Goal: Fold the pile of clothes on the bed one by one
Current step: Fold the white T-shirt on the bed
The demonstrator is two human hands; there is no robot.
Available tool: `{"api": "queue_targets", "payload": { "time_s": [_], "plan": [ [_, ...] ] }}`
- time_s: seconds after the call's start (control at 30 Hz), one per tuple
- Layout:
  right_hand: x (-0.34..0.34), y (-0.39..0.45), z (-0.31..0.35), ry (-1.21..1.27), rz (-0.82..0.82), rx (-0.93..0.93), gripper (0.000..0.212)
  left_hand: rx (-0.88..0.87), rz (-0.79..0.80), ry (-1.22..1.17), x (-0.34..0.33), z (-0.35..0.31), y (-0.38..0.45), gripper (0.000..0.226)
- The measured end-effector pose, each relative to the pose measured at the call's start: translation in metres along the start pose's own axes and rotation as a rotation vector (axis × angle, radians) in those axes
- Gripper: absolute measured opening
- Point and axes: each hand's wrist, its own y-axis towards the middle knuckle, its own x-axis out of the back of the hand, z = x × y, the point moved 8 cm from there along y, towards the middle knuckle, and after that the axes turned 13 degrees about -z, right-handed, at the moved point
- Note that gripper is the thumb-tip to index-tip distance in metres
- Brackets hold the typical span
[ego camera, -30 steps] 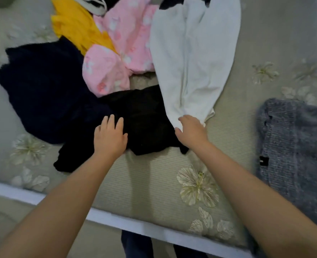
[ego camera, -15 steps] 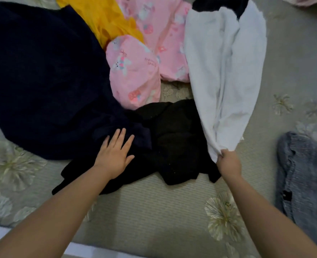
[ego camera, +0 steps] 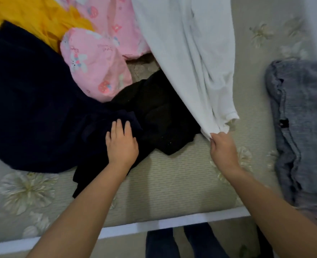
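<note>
A long white garment (ego camera: 187, 53) stretches from the top of the view down to my right hand (ego camera: 222, 148), which pinches its lower hem. My left hand (ego camera: 121, 144) lies on dark navy cloth (ego camera: 33, 108), its fingertips curling into a fold near the cloth's right end. A black garment (ego camera: 161, 116) lies between my hands, partly under the white one. Behind them are a pink printed garment (ego camera: 96, 71) and a yellow one (ego camera: 42, 21).
A grey knitted garment (ego camera: 303, 112) lies at the right on the floral bed cover (ego camera: 172, 183). The bed's white front edge (ego camera: 154, 226) runs across the bottom, with my legs in dark trousers (ego camera: 182, 243) below it.
The view has come closer to the pile. My right hand keeps hold of the white hem and has drawn it toward the bed's edge. My left hand's fingers have curled into the navy cloth.
</note>
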Motion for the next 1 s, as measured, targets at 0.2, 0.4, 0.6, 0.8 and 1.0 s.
{"api": "queue_targets", "payload": {
  "time_s": [0.2, 0.4, 0.6, 0.8, 1.0],
  "plan": [
    [0.023, -0.093, -0.061, 0.189, 0.091, 0.007, 0.016, -0.514, -0.097, -0.162, -0.008, -0.137, -0.037, 0.051],
    [0.034, -0.11, -0.136, 0.235, 0.476, -0.056, 0.035, -0.654, 0.224, 0.02, -0.09, -0.216, -0.1, 0.052],
    [0.02, -0.043, -0.176, -0.045, 0.441, 0.164, 0.07, -0.549, 0.262, 0.233, -0.121, -0.231, -0.118, 0.034],
    [-0.012, -0.013, -0.166, -0.031, 0.539, 0.658, 0.064, -0.473, 0.179, -0.137, -0.095, -0.236, -0.099, 0.006],
    [-0.038, -0.005, -0.167, -0.179, 0.701, 0.712, 0.044, 0.307, -0.001, -0.445, -0.039, -0.154, -0.058, 0.022]
  ]
}}
